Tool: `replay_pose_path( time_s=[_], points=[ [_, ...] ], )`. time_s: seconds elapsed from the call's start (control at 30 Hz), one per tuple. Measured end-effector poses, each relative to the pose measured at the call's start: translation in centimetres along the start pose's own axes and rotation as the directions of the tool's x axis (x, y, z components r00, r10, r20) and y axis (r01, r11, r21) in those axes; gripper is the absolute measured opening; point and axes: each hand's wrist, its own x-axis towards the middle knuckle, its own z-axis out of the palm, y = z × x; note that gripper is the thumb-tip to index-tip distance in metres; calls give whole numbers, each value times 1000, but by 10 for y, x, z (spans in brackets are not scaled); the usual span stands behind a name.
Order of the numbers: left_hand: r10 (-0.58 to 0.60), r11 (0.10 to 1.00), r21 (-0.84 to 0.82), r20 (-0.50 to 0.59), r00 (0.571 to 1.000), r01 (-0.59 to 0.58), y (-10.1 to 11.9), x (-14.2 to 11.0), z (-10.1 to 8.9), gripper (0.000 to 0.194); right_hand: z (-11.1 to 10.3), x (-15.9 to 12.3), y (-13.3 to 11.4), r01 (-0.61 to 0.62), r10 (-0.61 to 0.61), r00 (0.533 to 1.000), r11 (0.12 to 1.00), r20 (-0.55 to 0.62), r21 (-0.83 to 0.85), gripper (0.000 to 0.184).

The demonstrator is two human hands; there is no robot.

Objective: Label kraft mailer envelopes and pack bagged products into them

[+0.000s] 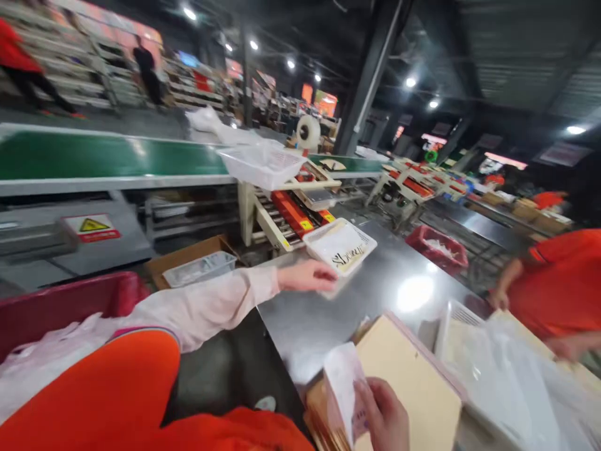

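My left hand (307, 275) reaches out over the metal table, fingers stretched and slightly bent, at the near edge of a white plastic tray (323, 241). Blur hides whether the fingers touch the rim. In that tray lies a flat pale package (345, 241) with black lettering. Low in the view, my right hand (387, 413) pinches a white paper slip (341, 376) between thumb and fingers. The slip stands tilted over the left side of a stack of cream cardboard sheets (408, 376).
A conveyor with a green belt (113, 156) runs behind, with a white basket (263, 164) beside a tape roll (308, 133). At right, a co-worker in red (558, 288) handles clear plastic bags (502, 369). Red bins (436, 247) flank the metal table (300, 332).
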Motion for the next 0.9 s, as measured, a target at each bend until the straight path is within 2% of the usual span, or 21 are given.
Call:
replay_pose_path(
  time_s=[0.03,0.1,0.17,0.2,0.3,0.37,0.43,0.47,0.57,0.63,0.67,0.73,0.83,0.9],
  points=[
    [17,994,100,177,984,-35,-11,-9,26,47,-2,0,-8,45,-40,994,998,98,-50,48],
    [39,951,260,444,895,-170,-26,-24,65,55,-6,3,-22,127,-95,964,985,248,-117,47],
    [31,911,333,536,844,-245,-34,-35,88,41,-13,8,-31,240,-195,947,958,256,-158,44],
    [20,901,355,538,843,-249,-38,-40,94,32,-18,10,-34,294,-248,942,936,228,-193,42],
    [-28,908,389,427,904,-155,-51,-55,102,23,-35,12,-37,374,-313,925,854,217,-361,34],
    [-57,930,362,317,947,-65,-60,-69,103,25,-43,9,-36,375,-267,917,834,297,-405,25],
    [-60,952,307,202,978,-5,-66,-86,104,27,-44,6,-31,346,-204,906,860,371,-374,18],
    [-54,960,279,151,987,10,-68,-95,105,28,-42,5,-28,321,-177,906,880,385,-349,20],
    [-52,973,226,11,999,48,-74,-123,109,31,-27,4,-17,233,-123,932,923,341,-306,41],
    [-87,970,219,-90,992,105,-78,-141,110,33,-14,6,-12,222,-117,931,934,347,-281,41],
    [-103,963,234,-129,986,131,-80,-150,110,33,-7,6,-11,240,-126,914,934,387,-264,35],
    [-76,937,326,-158,984,124,-82,-168,108,31,7,8,-12,299,-156,847,930,508,-212,25],
    [41,862,504,-180,983,56,-82,-187,100,23,26,10,-19,357,-193,722,927,664,-119,29],
    [49,853,517,-223,974,75,-80,-192,94,22,39,12,-25,369,-197,676,925,710,-95,30]
  ],
)
